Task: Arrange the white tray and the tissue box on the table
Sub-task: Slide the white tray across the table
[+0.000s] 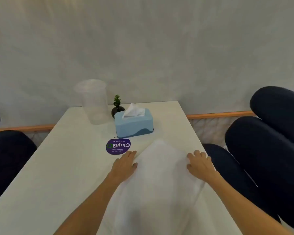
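A white tray (159,175) lies skewed on the white table (66,167), one corner pointing toward the far end. My left hand (125,164) grips its left edge and my right hand (199,164) grips its right edge. Beyond the tray's far corner stands a light blue tissue box (134,123) with a white tissue sticking up from its slot. The tray looks blurred, and its near end runs out of view at the bottom.
A round purple sticker (118,146) lies flat just left of the tray's far corner. A clear plastic container (94,102) and a small potted plant (117,107) stand at the table's far end by the wall. Dark blue seats (268,150) flank the table.
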A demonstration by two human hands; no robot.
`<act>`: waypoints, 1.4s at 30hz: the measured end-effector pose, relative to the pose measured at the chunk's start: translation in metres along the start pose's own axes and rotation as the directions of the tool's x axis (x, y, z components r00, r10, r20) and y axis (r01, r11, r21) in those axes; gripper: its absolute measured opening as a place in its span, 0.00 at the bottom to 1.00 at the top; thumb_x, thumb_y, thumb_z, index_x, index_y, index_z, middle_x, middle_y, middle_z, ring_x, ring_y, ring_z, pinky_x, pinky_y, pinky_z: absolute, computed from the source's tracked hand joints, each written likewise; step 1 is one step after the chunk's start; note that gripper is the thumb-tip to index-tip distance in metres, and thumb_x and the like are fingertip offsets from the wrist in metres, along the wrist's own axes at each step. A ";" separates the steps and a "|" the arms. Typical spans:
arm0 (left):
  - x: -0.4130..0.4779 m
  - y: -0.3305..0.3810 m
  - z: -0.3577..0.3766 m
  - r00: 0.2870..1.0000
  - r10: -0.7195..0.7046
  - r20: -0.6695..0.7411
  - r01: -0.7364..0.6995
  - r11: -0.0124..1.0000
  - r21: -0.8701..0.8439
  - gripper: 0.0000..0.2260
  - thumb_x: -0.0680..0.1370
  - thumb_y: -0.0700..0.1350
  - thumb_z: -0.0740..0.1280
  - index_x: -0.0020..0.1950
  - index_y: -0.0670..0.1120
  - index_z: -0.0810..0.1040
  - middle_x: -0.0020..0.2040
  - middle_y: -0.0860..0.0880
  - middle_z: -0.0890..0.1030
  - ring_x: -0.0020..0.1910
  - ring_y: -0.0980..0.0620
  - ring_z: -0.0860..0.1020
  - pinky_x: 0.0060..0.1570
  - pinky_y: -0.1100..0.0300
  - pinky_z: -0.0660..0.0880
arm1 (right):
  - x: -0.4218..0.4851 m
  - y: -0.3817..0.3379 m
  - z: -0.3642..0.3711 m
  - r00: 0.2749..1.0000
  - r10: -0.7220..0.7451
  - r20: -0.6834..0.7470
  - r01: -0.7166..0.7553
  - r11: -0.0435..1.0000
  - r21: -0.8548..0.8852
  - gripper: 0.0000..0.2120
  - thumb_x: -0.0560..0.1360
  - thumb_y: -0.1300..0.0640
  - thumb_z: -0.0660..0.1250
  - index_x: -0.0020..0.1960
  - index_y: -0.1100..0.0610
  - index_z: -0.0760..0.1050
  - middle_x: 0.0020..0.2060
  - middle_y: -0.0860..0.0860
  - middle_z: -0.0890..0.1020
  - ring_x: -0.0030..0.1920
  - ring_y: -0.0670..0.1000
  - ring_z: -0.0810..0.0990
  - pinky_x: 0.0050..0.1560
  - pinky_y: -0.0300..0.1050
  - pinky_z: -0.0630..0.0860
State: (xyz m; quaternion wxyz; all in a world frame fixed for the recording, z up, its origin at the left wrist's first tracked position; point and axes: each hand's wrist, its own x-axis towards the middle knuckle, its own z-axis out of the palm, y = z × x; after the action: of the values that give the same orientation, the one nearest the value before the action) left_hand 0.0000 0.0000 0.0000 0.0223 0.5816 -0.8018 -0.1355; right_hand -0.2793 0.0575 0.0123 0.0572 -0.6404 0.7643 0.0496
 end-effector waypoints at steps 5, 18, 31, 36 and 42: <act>0.006 -0.006 0.016 0.998 -0.038 -0.056 0.037 0.999 -0.006 0.16 0.82 0.43 0.56 0.69 0.43 0.69 0.64 0.44 0.72 0.62 0.46 0.72 0.56 0.52 0.76 | -0.001 0.005 0.010 0.999 0.027 0.034 -0.033 0.985 0.168 0.19 0.78 0.62 0.54 0.69 0.55 0.65 0.62 0.57 0.72 0.60 0.60 0.72 0.65 0.56 0.67; 0.008 -0.001 0.010 0.985 -0.139 -0.098 0.147 0.986 0.074 0.11 0.82 0.45 0.57 0.60 0.42 0.72 0.58 0.43 0.77 0.51 0.42 0.80 0.48 0.52 0.77 | -0.018 0.019 0.018 0.974 0.227 0.002 -0.205 0.875 0.439 0.19 0.77 0.68 0.57 0.68 0.63 0.65 0.63 0.61 0.70 0.60 0.59 0.72 0.61 0.48 0.74; -0.004 -0.001 0.021 0.928 -0.362 -0.087 0.344 0.923 -0.173 0.09 0.79 0.44 0.62 0.54 0.40 0.76 0.53 0.42 0.80 0.49 0.43 0.79 0.45 0.53 0.75 | -0.016 0.013 0.023 0.942 0.310 0.124 -0.313 0.689 0.654 0.05 0.74 0.69 0.61 0.41 0.66 0.74 0.38 0.58 0.76 0.40 0.54 0.73 0.31 0.37 0.66; -0.006 0.017 0.030 0.923 -0.383 -0.020 0.352 0.866 -0.354 0.07 0.77 0.42 0.64 0.52 0.40 0.77 0.51 0.43 0.81 0.45 0.44 0.78 0.44 0.53 0.75 | 0.016 0.036 0.009 0.950 0.304 0.071 -0.283 0.742 0.608 0.09 0.75 0.68 0.60 0.52 0.68 0.77 0.51 0.62 0.79 0.48 0.60 0.78 0.44 0.46 0.73; -0.003 0.032 0.036 0.922 -0.387 0.025 0.350 0.802 -0.484 0.06 0.75 0.43 0.66 0.48 0.41 0.76 0.47 0.43 0.81 0.43 0.43 0.80 0.46 0.49 0.80 | 0.041 0.053 0.011 0.952 0.298 0.062 -0.274 0.750 0.602 0.10 0.74 0.70 0.60 0.49 0.70 0.79 0.50 0.65 0.82 0.40 0.59 0.79 0.38 0.47 0.73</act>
State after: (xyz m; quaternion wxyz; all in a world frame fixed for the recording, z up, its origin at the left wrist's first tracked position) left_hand -0.0355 0.0184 -0.0271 0.1689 0.7070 -0.6132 -0.3093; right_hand -0.3381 0.0279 -0.0043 0.2357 -0.4647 0.8296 -0.2007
